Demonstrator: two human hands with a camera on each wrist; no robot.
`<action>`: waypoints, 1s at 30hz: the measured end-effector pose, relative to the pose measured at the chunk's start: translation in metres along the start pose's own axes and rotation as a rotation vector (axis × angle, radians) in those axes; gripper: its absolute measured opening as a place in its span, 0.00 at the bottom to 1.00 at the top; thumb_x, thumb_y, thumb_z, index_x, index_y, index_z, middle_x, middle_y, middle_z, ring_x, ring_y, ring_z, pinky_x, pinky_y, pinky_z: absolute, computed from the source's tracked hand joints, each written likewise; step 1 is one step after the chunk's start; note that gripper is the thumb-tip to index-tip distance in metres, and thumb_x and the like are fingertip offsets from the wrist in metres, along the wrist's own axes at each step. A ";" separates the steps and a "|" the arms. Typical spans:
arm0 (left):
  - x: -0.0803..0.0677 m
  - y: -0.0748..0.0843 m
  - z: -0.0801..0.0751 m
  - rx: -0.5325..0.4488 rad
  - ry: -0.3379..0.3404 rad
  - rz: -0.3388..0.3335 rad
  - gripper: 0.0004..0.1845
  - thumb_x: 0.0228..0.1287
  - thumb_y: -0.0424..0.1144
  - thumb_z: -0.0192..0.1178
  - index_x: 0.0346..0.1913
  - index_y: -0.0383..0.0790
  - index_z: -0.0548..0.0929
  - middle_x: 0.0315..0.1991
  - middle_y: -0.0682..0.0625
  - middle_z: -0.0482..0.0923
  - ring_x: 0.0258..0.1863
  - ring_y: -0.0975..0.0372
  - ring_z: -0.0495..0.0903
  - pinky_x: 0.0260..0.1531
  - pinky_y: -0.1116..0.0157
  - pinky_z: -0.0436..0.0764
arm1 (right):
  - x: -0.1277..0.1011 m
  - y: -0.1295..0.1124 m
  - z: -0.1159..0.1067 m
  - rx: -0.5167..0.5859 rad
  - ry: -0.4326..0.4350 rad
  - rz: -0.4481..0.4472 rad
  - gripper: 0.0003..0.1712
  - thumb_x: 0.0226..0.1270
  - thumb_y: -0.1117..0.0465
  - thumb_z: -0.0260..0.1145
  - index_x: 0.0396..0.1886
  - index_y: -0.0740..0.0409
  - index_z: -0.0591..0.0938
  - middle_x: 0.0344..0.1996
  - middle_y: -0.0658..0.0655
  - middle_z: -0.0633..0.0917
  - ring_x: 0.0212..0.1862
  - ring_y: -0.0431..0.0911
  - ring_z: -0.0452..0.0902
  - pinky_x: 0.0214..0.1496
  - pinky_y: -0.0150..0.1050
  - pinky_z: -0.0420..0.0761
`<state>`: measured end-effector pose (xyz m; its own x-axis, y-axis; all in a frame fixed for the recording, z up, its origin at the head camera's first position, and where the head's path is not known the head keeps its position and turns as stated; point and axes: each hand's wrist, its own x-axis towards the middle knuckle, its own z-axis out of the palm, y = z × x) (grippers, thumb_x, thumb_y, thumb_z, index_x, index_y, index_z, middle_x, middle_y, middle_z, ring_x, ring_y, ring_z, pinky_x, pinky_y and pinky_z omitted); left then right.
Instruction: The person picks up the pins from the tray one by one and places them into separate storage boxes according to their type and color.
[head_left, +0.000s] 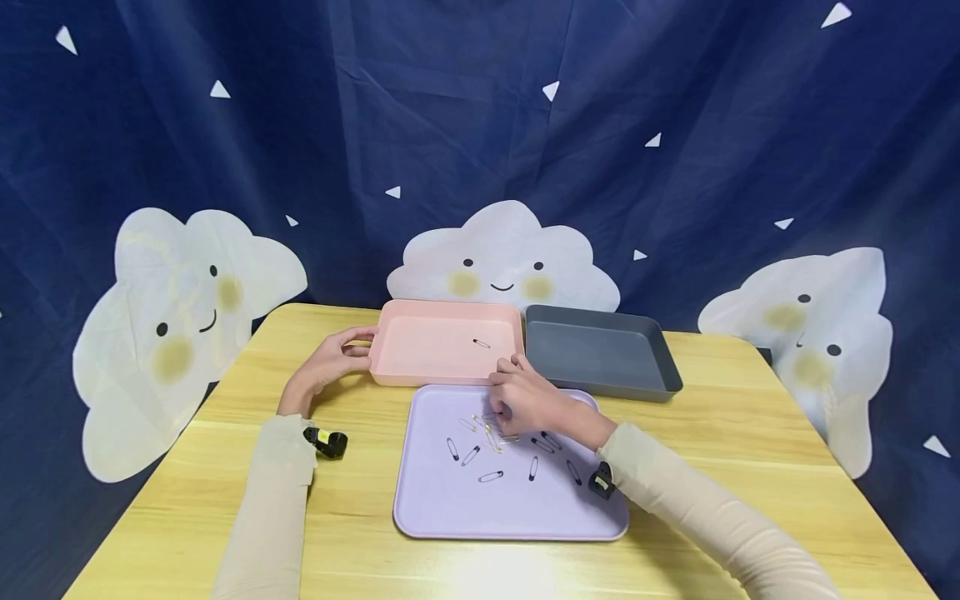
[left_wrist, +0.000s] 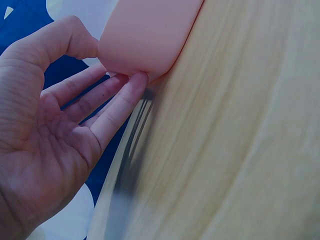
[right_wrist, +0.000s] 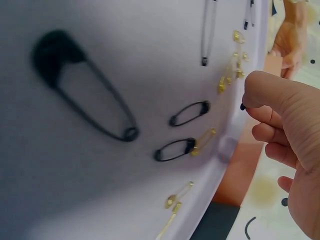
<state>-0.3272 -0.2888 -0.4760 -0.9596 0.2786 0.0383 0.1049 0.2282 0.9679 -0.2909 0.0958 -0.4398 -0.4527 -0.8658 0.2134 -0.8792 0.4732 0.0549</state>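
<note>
My left hand [head_left: 335, 360] grips the left end of a pink tray [head_left: 427, 346], its thumb and fingertips at the wall in the left wrist view. One black safety pin [head_left: 481, 342] lies in that tray. Over the far part of a lavender tray [head_left: 510, 517], my right hand [head_left: 528, 400] is bent with thumb and forefinger together. A small dark end of a black safety pin [right_wrist: 243, 106] pokes out from that pinch in the right wrist view; the fingers hide the rest. Below it on the lavender tray lie several black safety pins [head_left: 491, 477] and gold safety pins [right_wrist: 204, 142].
A dark grey tray [head_left: 600, 354] stands to the right of the pink one, close beside it. All three trays are on a wooden table [head_left: 352, 517]. Behind the table hangs a blue curtain [head_left: 465, 117] with smiling clouds.
</note>
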 end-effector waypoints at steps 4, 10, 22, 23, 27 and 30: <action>0.000 0.000 0.000 -0.004 0.004 -0.003 0.36 0.61 0.20 0.60 0.74 0.27 0.64 0.70 0.27 0.67 0.65 0.37 0.74 0.48 0.74 0.82 | 0.005 0.004 -0.007 -0.005 0.040 0.003 0.09 0.42 0.63 0.70 0.16 0.45 0.79 0.24 0.43 0.73 0.37 0.44 0.60 0.48 0.44 0.57; 0.001 0.001 -0.001 0.000 0.000 -0.007 0.37 0.61 0.21 0.59 0.75 0.27 0.63 0.71 0.27 0.65 0.66 0.36 0.72 0.48 0.74 0.82 | 0.014 0.013 -0.019 -0.006 0.113 0.037 0.07 0.44 0.62 0.74 0.20 0.48 0.82 0.25 0.45 0.75 0.38 0.45 0.62 0.50 0.48 0.62; 0.001 -0.002 0.001 0.034 0.012 0.000 0.37 0.61 0.24 0.62 0.75 0.29 0.65 0.71 0.29 0.66 0.63 0.42 0.76 0.48 0.75 0.81 | 0.034 0.032 -0.027 -0.008 0.229 0.099 0.07 0.49 0.61 0.75 0.23 0.50 0.83 0.28 0.48 0.79 0.42 0.48 0.68 0.57 0.55 0.66; 0.002 -0.002 0.001 0.037 0.012 0.003 0.37 0.62 0.24 0.62 0.75 0.29 0.65 0.71 0.29 0.66 0.63 0.44 0.77 0.48 0.75 0.81 | 0.036 0.033 -0.027 -0.012 0.239 0.101 0.07 0.50 0.60 0.75 0.23 0.50 0.83 0.28 0.48 0.79 0.41 0.48 0.68 0.56 0.54 0.66; 0.002 -0.003 0.001 0.040 0.017 0.007 0.37 0.61 0.25 0.63 0.75 0.30 0.65 0.71 0.30 0.66 0.60 0.50 0.79 0.49 0.75 0.81 | 0.043 0.037 -0.025 -0.019 0.279 0.103 0.06 0.50 0.61 0.74 0.23 0.52 0.83 0.28 0.49 0.79 0.41 0.49 0.67 0.55 0.53 0.67; 0.001 -0.003 0.000 0.035 0.018 0.004 0.37 0.61 0.25 0.63 0.75 0.30 0.65 0.71 0.31 0.66 0.61 0.49 0.78 0.48 0.75 0.81 | 0.048 0.040 -0.024 -0.014 0.288 0.107 0.06 0.50 0.63 0.73 0.24 0.53 0.82 0.28 0.50 0.79 0.40 0.49 0.66 0.55 0.53 0.66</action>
<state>-0.3286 -0.2895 -0.4790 -0.9637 0.2629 0.0466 0.1173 0.2598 0.9585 -0.3440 0.0773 -0.4041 -0.4799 -0.7300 0.4865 -0.8258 0.5631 0.0304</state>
